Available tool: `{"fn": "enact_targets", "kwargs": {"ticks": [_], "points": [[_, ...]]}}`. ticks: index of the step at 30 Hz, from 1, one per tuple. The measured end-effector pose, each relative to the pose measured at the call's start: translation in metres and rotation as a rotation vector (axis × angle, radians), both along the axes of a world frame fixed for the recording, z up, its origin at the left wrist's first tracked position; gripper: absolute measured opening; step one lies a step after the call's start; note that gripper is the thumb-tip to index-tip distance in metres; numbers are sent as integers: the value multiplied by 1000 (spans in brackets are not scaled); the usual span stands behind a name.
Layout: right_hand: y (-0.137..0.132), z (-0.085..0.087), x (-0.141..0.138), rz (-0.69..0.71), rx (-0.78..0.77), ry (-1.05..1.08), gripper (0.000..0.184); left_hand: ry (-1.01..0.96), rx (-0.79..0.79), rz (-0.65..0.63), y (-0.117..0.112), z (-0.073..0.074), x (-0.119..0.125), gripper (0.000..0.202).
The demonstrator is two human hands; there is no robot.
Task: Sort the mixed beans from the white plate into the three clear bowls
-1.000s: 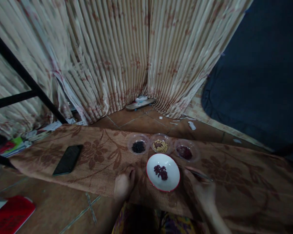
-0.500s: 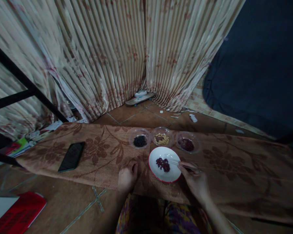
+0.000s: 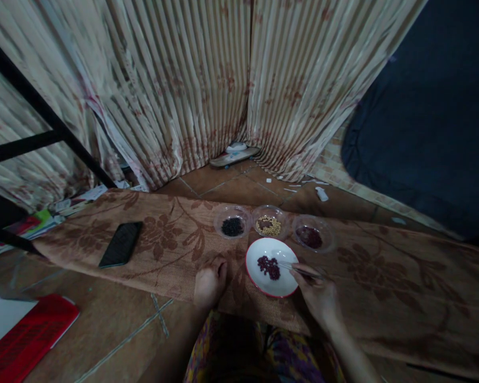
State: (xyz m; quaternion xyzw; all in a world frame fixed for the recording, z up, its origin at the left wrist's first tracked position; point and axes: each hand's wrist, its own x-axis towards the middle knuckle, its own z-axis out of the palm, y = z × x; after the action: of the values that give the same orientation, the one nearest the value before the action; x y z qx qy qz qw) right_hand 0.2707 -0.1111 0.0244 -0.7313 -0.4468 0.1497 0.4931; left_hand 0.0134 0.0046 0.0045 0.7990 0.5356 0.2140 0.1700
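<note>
In my right hand (image 3: 317,295) I grip slim metal tweezers (image 3: 289,265) between thumb and fingers, their tips reaching over a white bowl (image 3: 282,249) with a red rim. Dark red beans (image 3: 269,267) lie clustered in the bowl, by the tweezer tips; whether the tips pinch one is too small to tell. My left hand (image 3: 211,281) rests closed on the cloth, left of the bowl, with nothing visible in it. Behind the bowl stand three clear plastic cups: one with black beans (image 3: 232,227), one with yellow soybeans (image 3: 272,227), one with dark red beans (image 3: 309,237).
A brown flowered cloth (image 3: 175,250) covers the long, low table. On its left lies a dark phone (image 3: 121,244). A red and white box (image 3: 32,332) sits on the tiled floor at lower left. Striped curtains (image 3: 191,80) hang behind, beside a black metal frame (image 3: 59,130).
The view has shifted slightly, so the whole scene sits a little differently. Both hands keep nearly the same places, and the tweezers remain over the beans in the bowl.
</note>
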Motion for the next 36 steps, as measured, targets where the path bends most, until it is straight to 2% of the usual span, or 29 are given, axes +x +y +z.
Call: {"fn": "enact_targets", "kwargs": {"ticks": [11,21,27,30,36], "points": [[4,4,4,162,40,-197,22,38,3,5,-1,1,0,20],[3,4,4,145,30,-209,25,48,20,11,-1,0,0,20],[-1,3,2,82,4,-157,28,29,23,-5,1,-1,0,20],[-1,9,9,9,26,-93,27,18,28,-9,1,-2,-1,21],[15,34,53,-242,228,-64,25,24,42,-12,2,-4,-2,22]]}}
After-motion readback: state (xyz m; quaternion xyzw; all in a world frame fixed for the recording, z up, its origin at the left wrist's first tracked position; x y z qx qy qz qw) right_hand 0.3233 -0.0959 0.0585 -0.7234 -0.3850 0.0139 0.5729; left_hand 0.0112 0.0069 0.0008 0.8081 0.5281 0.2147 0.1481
